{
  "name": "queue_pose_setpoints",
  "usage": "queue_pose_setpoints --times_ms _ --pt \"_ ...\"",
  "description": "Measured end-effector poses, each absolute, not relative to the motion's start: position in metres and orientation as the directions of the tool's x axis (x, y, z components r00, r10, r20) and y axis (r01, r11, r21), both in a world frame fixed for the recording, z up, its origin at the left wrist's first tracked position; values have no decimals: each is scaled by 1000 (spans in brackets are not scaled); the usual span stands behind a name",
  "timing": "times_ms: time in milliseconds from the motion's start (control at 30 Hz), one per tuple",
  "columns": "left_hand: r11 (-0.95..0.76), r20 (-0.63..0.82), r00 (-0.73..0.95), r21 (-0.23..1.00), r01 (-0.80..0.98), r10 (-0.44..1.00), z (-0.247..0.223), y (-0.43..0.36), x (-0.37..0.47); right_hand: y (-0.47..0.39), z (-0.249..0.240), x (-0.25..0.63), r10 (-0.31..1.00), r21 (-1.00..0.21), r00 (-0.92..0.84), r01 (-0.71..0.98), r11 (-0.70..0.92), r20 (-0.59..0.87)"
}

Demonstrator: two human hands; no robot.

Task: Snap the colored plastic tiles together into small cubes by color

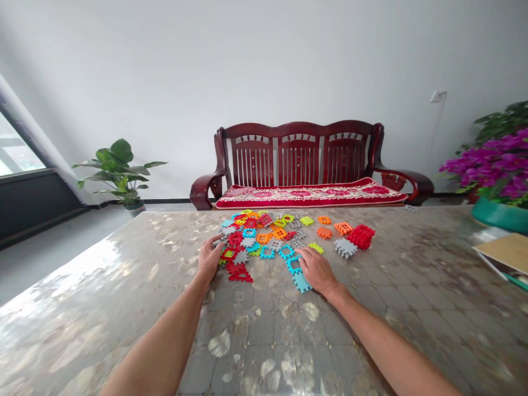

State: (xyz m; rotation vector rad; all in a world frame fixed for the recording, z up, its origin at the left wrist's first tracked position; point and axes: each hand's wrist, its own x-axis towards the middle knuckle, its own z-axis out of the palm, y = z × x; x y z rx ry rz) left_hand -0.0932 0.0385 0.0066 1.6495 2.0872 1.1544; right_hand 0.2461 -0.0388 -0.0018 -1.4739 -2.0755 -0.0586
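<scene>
A heap of colourful interlocking plastic pieces [264, 238] with toothed edges lies on the table; some are solid squares, others open frames. My left hand [209, 259] rests at the heap's left edge, fingers apart, beside grey and red pieces. Red triangular pieces [240, 273] lie just right of it. My right hand [318, 269] has its thumb and fingers at the right edge of a blue square frame piece [294, 265]. That frame lies in a row with another blue frame [286, 252] and a solid light-blue square [301, 282]. The fingertips' undersides are hidden.
Right of the heap are a red cube-like block [362, 237], a grey square piece [345, 248] and several orange pieces [324, 233]. A teal flowerpot [499, 217] and a brown board [505, 252] sit at the table's right. Beyond stands a wooden bench [299, 157].
</scene>
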Motion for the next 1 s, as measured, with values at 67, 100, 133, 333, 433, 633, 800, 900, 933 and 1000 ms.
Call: queue_pose_setpoints --times_ms 67,100,133,333,433,633,800,900,933,1000 --pt "64 281 -335 673 737 899 7 32 -87 -39 -2 246 851 -295 -218 873 389 478" --pt "72 284 -335 657 751 898 6 28 -83 -39 -2 247 851 -296 -219 872 390 478" --pt "79 286 -330 638 766 899 6 25 -79 -39 -2 247 850 -295 -219 872 391 479" --pt "141 234 -296 513 847 926 2 10 -51 -39 -3 247 844 -281 -219 877 390 489" --pt "142 199 -258 462 875 946 5 14 -45 -39 -4 247 839 -272 -246 869 413 486" --pt "115 138 -181 392 913 974 11 29 -50 -41 -3 247 840 -276 -257 863 422 478" --pt "76 140 -139 381 921 980 13 34 -56 -44 -1 246 847 -280 -255 866 415 466" --pt "57 157 -127 392 918 979 16 37 -58 -44 -2 246 848 -268 -255 873 409 465" --pt "51 165 -126 397 916 978 18 38 -58 -44 -2 246 848 -263 -254 875 406 465" --pt "40 184 -126 410 911 975 20 40 -59 -44 -3 245 847 -260 -250 878 402 469"
